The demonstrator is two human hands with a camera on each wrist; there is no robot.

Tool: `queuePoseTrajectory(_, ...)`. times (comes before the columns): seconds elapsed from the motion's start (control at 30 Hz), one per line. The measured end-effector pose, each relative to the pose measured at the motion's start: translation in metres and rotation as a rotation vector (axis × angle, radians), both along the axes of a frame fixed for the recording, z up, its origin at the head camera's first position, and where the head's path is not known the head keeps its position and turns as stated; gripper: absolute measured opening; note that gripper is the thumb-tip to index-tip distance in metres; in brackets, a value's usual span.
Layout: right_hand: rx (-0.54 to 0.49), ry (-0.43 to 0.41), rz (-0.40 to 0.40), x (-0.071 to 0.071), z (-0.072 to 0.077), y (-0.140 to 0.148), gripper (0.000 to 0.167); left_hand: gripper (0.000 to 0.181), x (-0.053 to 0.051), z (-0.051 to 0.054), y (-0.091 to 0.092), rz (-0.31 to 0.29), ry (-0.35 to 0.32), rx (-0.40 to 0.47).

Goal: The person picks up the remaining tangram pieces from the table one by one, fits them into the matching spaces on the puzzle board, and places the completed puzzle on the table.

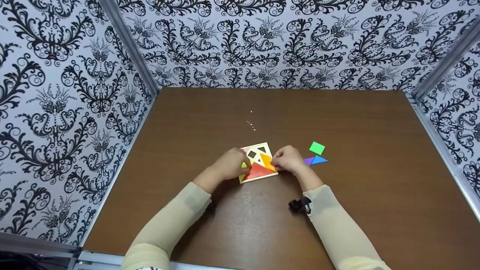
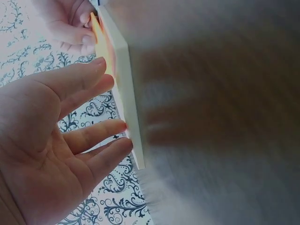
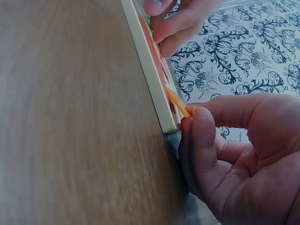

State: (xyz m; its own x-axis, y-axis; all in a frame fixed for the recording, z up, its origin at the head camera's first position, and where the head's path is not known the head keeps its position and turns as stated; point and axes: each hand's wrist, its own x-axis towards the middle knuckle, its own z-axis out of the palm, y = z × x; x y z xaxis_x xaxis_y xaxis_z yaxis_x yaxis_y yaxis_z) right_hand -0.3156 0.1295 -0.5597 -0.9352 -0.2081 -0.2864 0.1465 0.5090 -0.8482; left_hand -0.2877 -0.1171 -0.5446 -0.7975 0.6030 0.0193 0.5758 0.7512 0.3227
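Note:
A square wooden tangram tray [image 1: 259, 179] lies on the table between both hands. In it sits a large red triangle [image 1: 258, 171], with parts of pink and yellow-green pieces showing beside my left hand [image 1: 230, 164]. The fingertips of that hand touch the tray and its pieces, its fingers fairly straight in the left wrist view. My right hand [image 1: 288, 159] pinches an orange tangram piece [image 3: 178, 101] between thumb and fingers at the tray's right side. The piece tilts up from the board in the right wrist view. Dark cut-outs [image 1: 252, 154] show in the tray's upper part.
To the right lie a green square [image 1: 317, 148], a blue triangle [image 1: 319, 160] and a purple piece [image 1: 308, 161], partly behind my right hand. Small white specks [image 1: 251, 124] mark the brown table [image 1: 360, 210] beyond the tray. Patterned walls [image 1: 262, 45] enclose the back and sides.

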Motion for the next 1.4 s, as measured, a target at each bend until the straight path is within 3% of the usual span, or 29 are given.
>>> queuePoseTrajectory(0.17,0.056,0.035,0.01,-0.001,-0.001,-0.002,0.006,0.013,-0.001,0.006,0.002,0.032,0.053,-0.016)
queuePoseTrajectory(0.33,0.079,0.042,0.017,-0.001,-0.001,0.0,0.009,0.015,-0.002,0.01,0.015,0.038,0.107,-0.041)
queuePoseTrajectory(0.57,0.074,0.053,0.009,0.0,0.0,0.0,0.005,0.012,-0.005,0.003,0.036,-0.057,0.188,-0.033)
queuePoseTrajectory(0.73,0.072,0.064,0.028,0.0,0.001,0.0,0.006,0.012,-0.005,-0.001,0.041,-0.136,0.25,-0.052)
queuePoseTrajectory(1.2,0.127,0.074,0.04,0.0,0.0,0.002,0.006,0.009,-0.004,-0.004,0.039,-0.219,0.253,-0.099)
queuePoseTrajectory(1.4,0.131,0.08,0.049,0.0,-0.001,0.003,0.006,0.01,-0.002,-0.004,0.041,-0.212,0.259,-0.113)
